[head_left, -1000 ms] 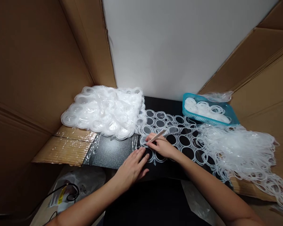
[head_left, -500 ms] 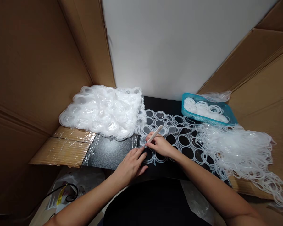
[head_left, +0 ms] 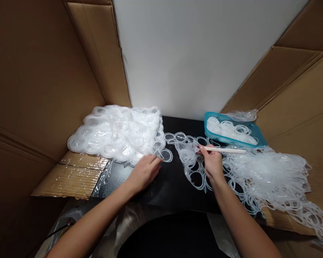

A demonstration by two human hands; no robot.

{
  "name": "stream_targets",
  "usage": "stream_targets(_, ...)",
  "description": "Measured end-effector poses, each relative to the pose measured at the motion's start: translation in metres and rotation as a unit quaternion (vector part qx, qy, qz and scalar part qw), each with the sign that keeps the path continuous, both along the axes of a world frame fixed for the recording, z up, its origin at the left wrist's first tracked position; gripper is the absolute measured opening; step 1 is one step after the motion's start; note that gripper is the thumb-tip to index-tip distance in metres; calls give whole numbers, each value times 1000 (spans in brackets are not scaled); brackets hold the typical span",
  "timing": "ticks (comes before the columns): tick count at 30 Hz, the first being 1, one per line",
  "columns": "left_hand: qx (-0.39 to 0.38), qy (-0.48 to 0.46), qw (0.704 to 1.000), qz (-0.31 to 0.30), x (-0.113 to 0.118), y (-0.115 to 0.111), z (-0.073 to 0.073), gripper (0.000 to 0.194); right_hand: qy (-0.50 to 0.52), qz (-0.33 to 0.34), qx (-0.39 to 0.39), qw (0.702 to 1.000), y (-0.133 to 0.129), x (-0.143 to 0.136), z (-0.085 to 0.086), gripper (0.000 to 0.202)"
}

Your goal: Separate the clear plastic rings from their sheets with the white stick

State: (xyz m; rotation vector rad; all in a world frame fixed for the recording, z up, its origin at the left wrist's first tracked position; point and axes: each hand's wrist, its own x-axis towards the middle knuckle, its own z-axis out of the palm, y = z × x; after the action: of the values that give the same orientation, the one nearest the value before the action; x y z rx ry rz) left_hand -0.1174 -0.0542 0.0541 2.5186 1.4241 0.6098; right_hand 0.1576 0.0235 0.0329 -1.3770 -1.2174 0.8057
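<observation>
My right hand (head_left: 213, 162) is closed around a slim white pen-like stick (head_left: 228, 150), which points to the right. At its fingertips bunches a clear plastic web of ring-shaped cutouts (head_left: 187, 152), lifted and crumpled on its left side. My left hand (head_left: 145, 171) has bent fingers at the lower right edge of a thick stack of clear plastic ring sheets (head_left: 115, 132). Its fingertips are beside or touching a single plastic ring (head_left: 167, 155); what they pinch, if anything, is hidden.
A blue basket (head_left: 207, 130) with loose white rings (head_left: 242, 129) stands at the back right. A tangled heap of ring webbing (head_left: 277, 175) spills over the right edge. Cardboard (head_left: 67, 177) lies at left on the black table (head_left: 161, 193); cardboard walls surround a white panel (head_left: 204, 53).
My right hand has moved right with the stick, and the web's left side has pulled away and crumpled, baring black table. My left hand has shifted left and up to the stack's edge.
</observation>
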Motion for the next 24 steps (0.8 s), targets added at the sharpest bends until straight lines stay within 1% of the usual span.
stream_targets(1, 37, 14, 999, 28, 0, 15, 3, 37, 35, 5, -8, 999, 4, 7, 4, 39)
stream_targets(2, 54, 27, 997, 41, 0, 31, 4, 44, 64, 29, -22, 997, 5, 11, 9, 41)
stream_targets(3, 49, 35, 998, 36, 0, 47, 5, 42, 86, 64, -42, 993, 4, 12, 14, 42)
stream_targets(5, 3, 44, 999, 13, -3, 76, 7, 23, 116, 149, -93, 978, -4, 7, 24, 41)
stream_targets(6, -9, 43, 999, 8, -9, 89, 10, 21, 123, 187, -117, 968, -9, 2, 28, 40)
stream_targets(7, -9, 36, 999, 21, -17, 101, 15, 24, 127, 220, -136, 958, -14, -4, 30, 38)
stream_targets(8, 1, 26, 999, 47, -29, 112, 24, 28, 132, 246, -149, 949, -19, -11, 31, 37)
stream_targets(9, 19, 12, 996, 91, -44, 122, 35, 31, 137, 267, -157, 941, -24, -17, 30, 36)
stream_targets(10, 43, -15, 982, 183, -61, 129, 48, 32, 144, 284, -163, 934, -28, -24, 27, 36)
stream_targets(12, 55, -10, 931, 360, -92, 137, 76, 31, 161, 311, -172, 921, -33, -37, 19, 37)
stream_targets(13, 55, 6, 902, 428, -102, 135, 87, 29, 170, 319, -176, 916, -35, -42, 14, 37)
stream_targets(14, 72, 9, 885, 461, -106, 130, 95, 33, 175, 325, -179, 912, -36, -47, 10, 37)
stream_targets(15, 102, 11, 875, 474, -104, 121, 97, 38, 178, 328, -180, 910, -36, -51, 7, 36)
stream_targets(16, 164, 3, 871, 463, -95, 109, 94, 38, 181, 327, -179, 910, -35, -54, 4, 36)
stream_targets(17, 165, 1, 903, 397, -80, 95, 85, 35, 187, 323, -179, 910, -34, -56, 4, 36)
stream_targets(18, 114, -12, 944, 310, -62, 80, 72, 29, 197, 317, -181, 910, -32, -57, 4, 36)
stream_targets(19, 34, -30, 975, 218, -41, 64, 55, 26, 210, 310, -184, 909, -31, -57, 6, 37)
stream_targets(20, -46, -48, 988, 139, -21, 51, 37, 27, 228, 303, -190, 906, -29, -56, 9, 38)
stream_targets(21, -103, -73, 987, 94, -3, 40, 19, 30, 246, 299, -197, 901, -28, -55, 12, 38)
stream_targets(22, -135, -116, 981, 75, 13, 32, 3, 36, 263, 300, -206, 894, -27, -53, 15, 39)
stream_targets(23, -150, -179, 969, 76, 26, 28, -9, 44, 278, 302, -215, 886, -27, -52, 17, 39)
stream_targets(24, -160, -239, 953, 92, 36, 26, -18, 47, 291, 305, -225, 878, -27, -52, 19, 38)
